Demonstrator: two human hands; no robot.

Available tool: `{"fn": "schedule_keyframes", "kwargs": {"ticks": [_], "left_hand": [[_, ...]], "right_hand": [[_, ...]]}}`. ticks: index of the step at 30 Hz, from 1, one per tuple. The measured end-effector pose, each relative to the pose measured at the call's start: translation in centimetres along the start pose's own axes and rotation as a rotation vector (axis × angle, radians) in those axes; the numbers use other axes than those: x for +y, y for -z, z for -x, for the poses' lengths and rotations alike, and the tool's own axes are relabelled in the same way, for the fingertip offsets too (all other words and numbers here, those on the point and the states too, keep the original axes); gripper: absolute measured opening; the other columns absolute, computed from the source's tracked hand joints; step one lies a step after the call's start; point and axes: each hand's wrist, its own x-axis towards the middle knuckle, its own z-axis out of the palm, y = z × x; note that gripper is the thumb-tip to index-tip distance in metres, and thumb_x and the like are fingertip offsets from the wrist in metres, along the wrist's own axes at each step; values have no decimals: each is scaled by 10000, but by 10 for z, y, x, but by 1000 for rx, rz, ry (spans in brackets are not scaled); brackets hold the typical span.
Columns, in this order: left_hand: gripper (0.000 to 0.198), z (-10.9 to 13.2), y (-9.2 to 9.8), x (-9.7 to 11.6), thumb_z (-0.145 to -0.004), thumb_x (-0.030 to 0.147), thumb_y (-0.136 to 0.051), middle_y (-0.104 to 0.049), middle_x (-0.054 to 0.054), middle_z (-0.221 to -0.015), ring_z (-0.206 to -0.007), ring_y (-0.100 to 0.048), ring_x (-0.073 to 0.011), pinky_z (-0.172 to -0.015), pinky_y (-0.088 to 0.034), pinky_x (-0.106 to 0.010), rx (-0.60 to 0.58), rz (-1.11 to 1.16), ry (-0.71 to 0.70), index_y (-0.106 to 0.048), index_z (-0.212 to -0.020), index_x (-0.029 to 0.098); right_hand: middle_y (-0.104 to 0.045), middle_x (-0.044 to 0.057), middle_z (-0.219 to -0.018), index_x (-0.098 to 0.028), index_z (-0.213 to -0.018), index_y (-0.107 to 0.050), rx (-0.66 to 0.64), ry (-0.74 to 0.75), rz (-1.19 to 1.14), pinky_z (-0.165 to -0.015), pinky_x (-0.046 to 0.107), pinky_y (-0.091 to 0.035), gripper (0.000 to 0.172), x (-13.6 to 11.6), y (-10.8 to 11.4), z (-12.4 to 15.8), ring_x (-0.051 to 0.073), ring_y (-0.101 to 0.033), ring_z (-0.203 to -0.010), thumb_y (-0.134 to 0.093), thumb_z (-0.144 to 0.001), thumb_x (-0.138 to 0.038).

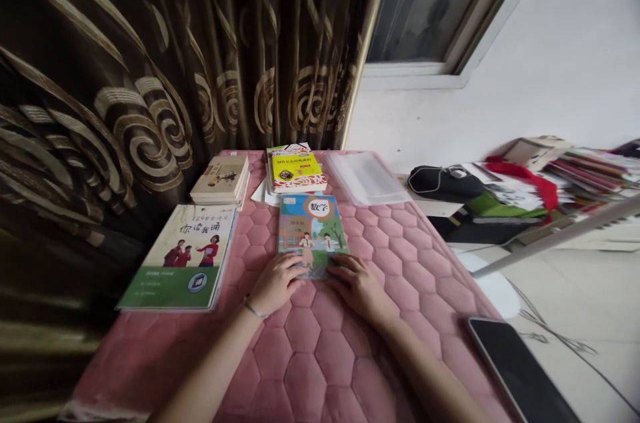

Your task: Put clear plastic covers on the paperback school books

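A clear folder (367, 176) lies flat at the far edge; its contents cannot be made out. The maths book (313, 226) lies closed, cover up, mid-way across the pink quilt (320, 356). The left hand (277, 283) and right hand (363, 286) rest flat on its near corners, fingers spread, gripping nothing. A green book (183, 256) lies to the left, a yellow book (295, 169) and a beige stack (223, 179) beyond. A dark tablet (520, 369) sits near right. A patterned curtain (150, 76) hangs behind, beside a window (435, 3).
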Motion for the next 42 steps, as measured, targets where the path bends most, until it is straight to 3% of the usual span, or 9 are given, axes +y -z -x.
{"fn": "schedule_keyframes", "kwargs": {"ticks": [7,11,16,20,25,34,42], "left_hand": [[210,4,0,-5,-869,130,-550,-664,-47,-1167,-1134,-579,-181,-1009,-477,-404,38,58,24,-683,-1005,218],[179,1,-1,0,-844,144,-583,-664,-44,-1133,-1111,-581,-196,-1009,-470,-413,52,29,38,-683,-973,219],[135,-6,-5,9,-832,125,-584,-661,-58,-1078,-1035,-588,-208,-957,-485,-406,26,-80,15,-681,-895,193],[155,-6,-5,10,-841,108,-569,-669,-56,-1066,-1014,-593,-206,-949,-479,-416,38,-118,-5,-687,-891,194],[144,1,5,1,-827,164,-634,-686,-41,-1075,-1060,-585,-211,-987,-442,-452,46,-88,5,-696,-944,220],[199,15,24,-35,-781,110,-657,-706,-18,-1105,-1126,-581,-189,-996,-462,-428,29,110,85,-739,-877,264],[219,16,26,-44,-786,128,-663,-701,7,-1137,-1163,-563,-190,-1019,-439,-442,-31,114,89,-738,-908,294]], "right_hand": [[-639,88,-1186,-256,-988,-741,-33,-51,-3,-957,422,-483,207,8,6,4,240,-559,-1130,-580,-869,-308],[-660,93,-1148,-252,-969,-732,-20,-49,88,-950,443,-448,211,-9,6,-1,261,-549,-1129,-614,-847,-379],[-663,90,-1101,-222,-925,-698,-32,-53,164,-927,423,-411,215,-36,-9,-14,253,-558,-1049,-672,-810,-402],[-673,74,-1077,-214,-885,-690,-27,-57,172,-903,394,-407,179,-40,-17,-19,233,-570,-1004,-651,-837,-382],[-682,64,-1117,-257,-946,-710,-25,-32,164,-947,418,-389,147,-28,-10,-12,231,-565,-1084,-597,-881,-324],[-692,62,-1137,-269,-1012,-724,-32,-113,115,-919,443,-475,237,21,24,18,241,-602,-1090,-522,-901,-326],[-706,70,-1105,-239,-982,-737,12,-113,53,-922,432,-490,251,28,23,20,236,-616,-1067,-505,-899,-286]]}}
